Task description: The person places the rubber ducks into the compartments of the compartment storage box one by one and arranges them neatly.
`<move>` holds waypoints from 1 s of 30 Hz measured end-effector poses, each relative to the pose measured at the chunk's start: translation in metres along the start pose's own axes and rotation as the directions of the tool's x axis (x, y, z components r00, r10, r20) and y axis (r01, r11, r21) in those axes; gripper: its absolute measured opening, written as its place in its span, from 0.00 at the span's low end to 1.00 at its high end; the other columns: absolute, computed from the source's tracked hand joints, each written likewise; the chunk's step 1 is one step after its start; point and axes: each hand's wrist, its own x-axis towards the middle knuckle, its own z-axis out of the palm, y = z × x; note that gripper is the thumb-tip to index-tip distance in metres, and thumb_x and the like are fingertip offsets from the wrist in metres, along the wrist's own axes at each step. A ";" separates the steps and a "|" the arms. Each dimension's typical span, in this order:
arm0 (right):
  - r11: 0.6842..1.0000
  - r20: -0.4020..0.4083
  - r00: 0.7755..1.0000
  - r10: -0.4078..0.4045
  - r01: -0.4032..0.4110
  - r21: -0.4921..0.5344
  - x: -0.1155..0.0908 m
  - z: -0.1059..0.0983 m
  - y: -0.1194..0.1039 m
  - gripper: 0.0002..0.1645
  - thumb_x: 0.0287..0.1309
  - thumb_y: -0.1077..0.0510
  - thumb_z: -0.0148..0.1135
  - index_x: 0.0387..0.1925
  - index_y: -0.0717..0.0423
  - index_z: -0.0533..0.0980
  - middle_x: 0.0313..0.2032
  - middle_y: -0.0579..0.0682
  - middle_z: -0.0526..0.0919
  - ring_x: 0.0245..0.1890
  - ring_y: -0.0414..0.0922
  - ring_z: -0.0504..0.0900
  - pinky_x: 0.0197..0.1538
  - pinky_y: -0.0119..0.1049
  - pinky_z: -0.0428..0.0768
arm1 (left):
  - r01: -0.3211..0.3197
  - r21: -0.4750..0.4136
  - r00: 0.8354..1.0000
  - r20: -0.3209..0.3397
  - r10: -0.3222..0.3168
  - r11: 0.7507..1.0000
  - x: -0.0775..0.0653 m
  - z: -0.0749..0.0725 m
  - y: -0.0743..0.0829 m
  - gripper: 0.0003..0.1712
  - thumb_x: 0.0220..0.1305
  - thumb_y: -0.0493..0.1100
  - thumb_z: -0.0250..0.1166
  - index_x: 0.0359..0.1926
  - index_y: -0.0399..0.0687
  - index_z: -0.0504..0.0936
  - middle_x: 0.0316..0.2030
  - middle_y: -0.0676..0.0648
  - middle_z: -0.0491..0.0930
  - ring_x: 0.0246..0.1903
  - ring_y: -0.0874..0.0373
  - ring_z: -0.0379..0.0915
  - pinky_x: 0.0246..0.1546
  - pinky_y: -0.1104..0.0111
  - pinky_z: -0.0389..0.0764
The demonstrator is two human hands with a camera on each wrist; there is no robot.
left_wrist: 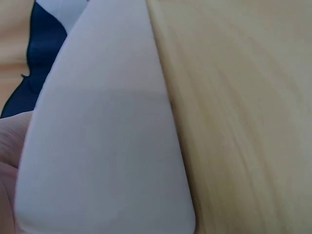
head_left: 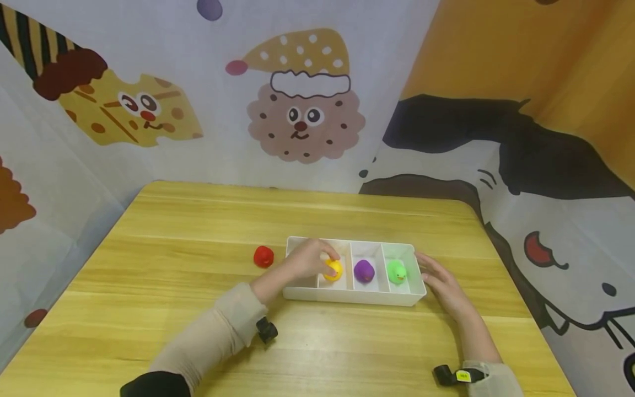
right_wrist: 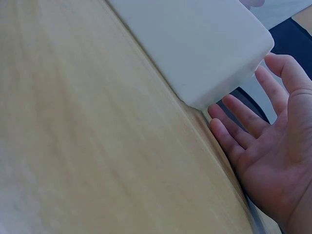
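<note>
A white divided box stands on the table. My left hand reaches over its left end, thumb and index finger pinching a yellow rubber duck inside a compartment. To the right, a purple rubber duck and a green rubber duck sit in separate compartments. At the box's right end rests my right hand, its fingers extended beside the wall. The right wrist view shows those fingers at the box's corner. In the left wrist view the box wall hides most of the left hand.
A small red toy lies on the wooden table, left of the box. Behind the table hangs a printed cloth with cartoon figures. Each wrist carries a small black camera.
</note>
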 end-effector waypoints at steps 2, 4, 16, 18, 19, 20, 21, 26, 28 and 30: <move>1.000 0.002 1.000 -0.001 0.001 0.002 0.000 0.000 0.000 0.29 0.71 0.64 0.47 0.70 0.61 0.57 0.66 0.40 0.66 0.60 0.37 0.68 0.57 0.25 0.67 | -0.008 -0.019 1.000 -0.017 0.007 1.000 -0.004 -0.001 0.002 0.18 0.48 0.41 0.76 0.43 0.46 0.86 0.46 0.52 0.83 0.55 0.52 0.72 0.57 0.59 0.69; 1.000 0.002 1.000 -0.002 0.002 0.001 0.000 0.000 0.000 0.29 0.70 0.64 0.48 0.70 0.61 0.57 0.66 0.41 0.66 0.60 0.37 0.68 0.57 0.26 0.67 | -0.020 -0.037 0.999 -0.039 0.018 0.999 -0.009 -0.004 0.005 0.18 0.49 0.41 0.76 0.44 0.45 0.86 0.46 0.51 0.83 0.55 0.52 0.72 0.57 0.58 0.69; 0.999 -0.027 1.000 0.016 -0.017 -0.033 -0.001 0.001 -0.002 0.29 0.70 0.63 0.49 0.70 0.62 0.57 0.66 0.46 0.66 0.58 0.37 0.70 0.56 0.27 0.69 | -0.133 -0.111 0.974 -0.196 0.109 0.985 -0.042 -0.023 0.011 0.17 0.51 0.39 0.75 0.45 0.44 0.85 0.46 0.48 0.82 0.17 0.61 0.68 0.22 0.69 0.76; 0.999 -0.018 1.000 0.007 -0.007 -0.033 -0.001 0.001 -0.002 0.29 0.70 0.64 0.48 0.70 0.62 0.57 0.67 0.46 0.66 0.57 0.36 0.71 0.56 0.27 0.69 | -0.132 -0.114 0.970 -0.221 0.105 0.985 -0.047 -0.026 0.010 0.17 0.52 0.40 0.74 0.45 0.45 0.86 0.47 0.48 0.82 0.17 0.62 0.67 0.21 0.70 0.75; 0.999 -0.012 1.000 -0.001 0.000 -0.033 -0.001 0.001 -0.002 0.29 0.70 0.64 0.48 0.70 0.63 0.57 0.67 0.46 0.66 0.57 0.37 0.71 0.56 0.27 0.69 | -0.134 -0.121 0.967 -0.234 0.102 0.984 -0.050 -0.027 0.009 0.17 0.52 0.39 0.74 0.45 0.46 0.86 0.47 0.48 0.82 0.18 0.61 0.67 0.21 0.69 0.74; 0.999 -0.008 1.000 -0.003 0.003 -0.032 -0.001 0.001 -0.002 0.29 0.70 0.64 0.48 0.70 0.63 0.57 0.67 0.46 0.66 0.57 0.36 0.71 0.56 0.27 0.69 | -0.133 -0.122 0.963 -0.250 0.100 0.983 -0.053 -0.029 0.007 0.17 0.52 0.40 0.74 0.46 0.46 0.86 0.48 0.49 0.82 0.18 0.60 0.67 0.20 0.69 0.74; 0.999 -0.005 1.000 -0.006 0.006 -0.033 -0.001 0.001 -0.001 0.29 0.70 0.64 0.47 0.70 0.63 0.57 0.67 0.46 0.66 0.57 0.37 0.71 0.56 0.27 0.69 | -0.131 -0.124 0.960 -0.264 0.094 0.984 -0.056 -0.031 0.005 0.17 0.52 0.40 0.74 0.46 0.46 0.86 0.47 0.49 0.82 0.18 0.59 0.67 0.20 0.69 0.73; 0.999 -0.020 1.000 0.016 -0.017 -0.036 -0.001 0.001 -0.001 0.29 0.70 0.64 0.48 0.70 0.62 0.57 0.66 0.45 0.66 0.57 0.37 0.71 0.56 0.27 0.70 | -0.107 -0.133 0.940 -0.336 0.056 0.985 -0.068 -0.039 -0.008 0.16 0.53 0.41 0.74 0.45 0.48 0.86 0.45 0.54 0.82 0.17 0.60 0.64 0.16 0.70 0.69; 0.999 -0.033 0.999 0.029 -0.030 -0.039 -0.001 0.001 -0.001 0.29 0.70 0.63 0.49 0.70 0.62 0.57 0.66 0.46 0.66 0.57 0.37 0.71 0.55 0.28 0.70 | -0.105 -0.150 0.933 -0.358 0.045 0.983 -0.072 -0.042 -0.014 0.16 0.53 0.40 0.74 0.45 0.47 0.86 0.46 0.53 0.82 0.15 0.62 0.61 0.14 0.72 0.66; 0.999 -0.042 0.998 0.036 -0.037 -0.036 -0.001 0.001 -0.001 0.29 0.70 0.63 0.49 0.70 0.62 0.58 0.66 0.45 0.67 0.57 0.37 0.71 0.55 0.28 0.70 | -0.108 -0.177 0.925 -0.378 0.034 0.978 -0.077 -0.046 -0.021 0.16 0.53 0.39 0.74 0.45 0.46 0.86 0.46 0.51 0.82 0.15 0.61 0.61 0.14 0.72 0.65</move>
